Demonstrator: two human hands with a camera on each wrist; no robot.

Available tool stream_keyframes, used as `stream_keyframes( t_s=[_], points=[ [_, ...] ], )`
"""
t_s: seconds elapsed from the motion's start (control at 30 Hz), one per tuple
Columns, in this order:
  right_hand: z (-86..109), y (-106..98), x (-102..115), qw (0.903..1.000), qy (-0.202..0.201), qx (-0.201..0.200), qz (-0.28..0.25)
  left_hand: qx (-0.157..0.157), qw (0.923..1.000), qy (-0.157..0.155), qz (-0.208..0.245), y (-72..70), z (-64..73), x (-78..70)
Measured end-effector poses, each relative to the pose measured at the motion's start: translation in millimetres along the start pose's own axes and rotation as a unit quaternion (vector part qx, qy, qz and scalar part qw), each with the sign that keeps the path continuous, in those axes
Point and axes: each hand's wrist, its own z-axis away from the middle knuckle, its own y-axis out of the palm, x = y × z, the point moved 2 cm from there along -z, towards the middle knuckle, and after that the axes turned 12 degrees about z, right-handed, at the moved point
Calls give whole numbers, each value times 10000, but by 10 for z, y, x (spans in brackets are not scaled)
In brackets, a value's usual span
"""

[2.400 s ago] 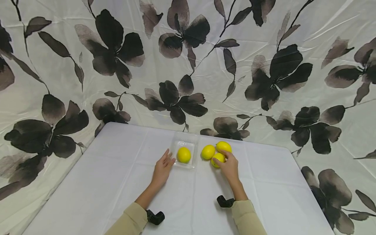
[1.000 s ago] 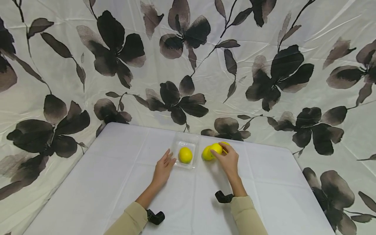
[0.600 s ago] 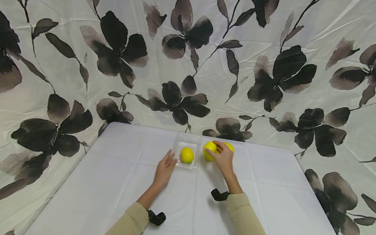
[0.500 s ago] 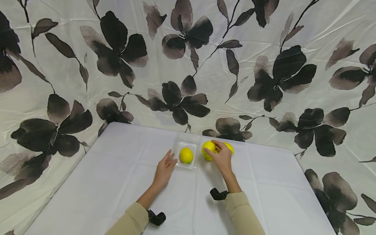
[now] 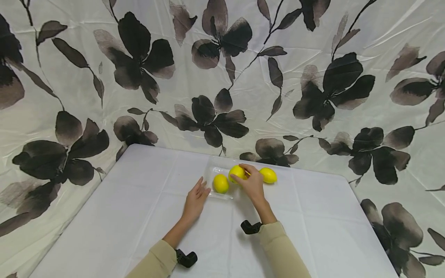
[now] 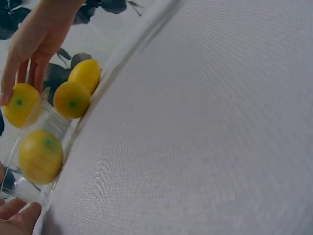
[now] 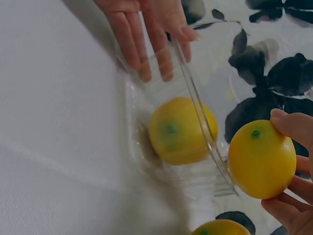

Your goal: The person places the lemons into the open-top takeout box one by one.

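Two lemons [image 6: 72, 100] beside clear tray [image 5: 216, 170], right fingers [image 5: 247, 168] pinching third lemon [image 7: 261, 161], left fingers [image 7: 128, 41] loose

The left fingers [image 7: 123, 36] extend loosely while the right fingers [image 7: 281, 211] curl, pinching.

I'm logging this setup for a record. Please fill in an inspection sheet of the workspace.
Surface: white cloth-covered table, lightly creased.
Job's things: clear rectangular plastic tray with one yellow oval lemon inside; a second yellow oval lemon held near the tray's right rim; two more yellow oval lemons to its right.
Clutter: nothing seen.
Hands: bare left hand at the tray's left side, contact unclear; bare right hand pinches the second lemon.
Cables: nothing seen.
Surroundings: white fabric backdrop with dark floral print.
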Motion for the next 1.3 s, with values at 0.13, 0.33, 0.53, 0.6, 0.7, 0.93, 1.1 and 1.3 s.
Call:
stream_keyframes(
  t_s=[0.13, 0.33, 0.53, 0.6, 0.7, 0.93, 1.1, 1.3],
  points=[
    [8, 68, 29, 9997, -166, 105, 163, 0, 10000, -78, 58, 20, 14, 5],
    [13, 147, 41, 9986, -291, 147, 408, 69, 9999, -53, 79, 31, 14, 16],
    [36, 200, 83, 9941, -545, 330, 881, 52, 10000, 38, 44, 28, 12, 19],
    [54, 203, 96, 9924, -646, 315, 1002, 36, 10000, -9, -4, 34, 20, -3],
    [71, 204, 105, 9896, -782, 253, 1180, 3, 10000, -41, -21, 53, 45, -81],
    [68, 214, 101, 9875, -830, 310, 1301, 59, 10000, -16, 15, 57, 70, -172],
    [88, 199, 86, 9918, -665, 420, 1010, 71, 10000, -35, 11, 24, 18, -13],
    [104, 139, 2, 9959, -418, 360, 715, 112, 9998, -14, 162, 10, -2, 37]
  ],
)
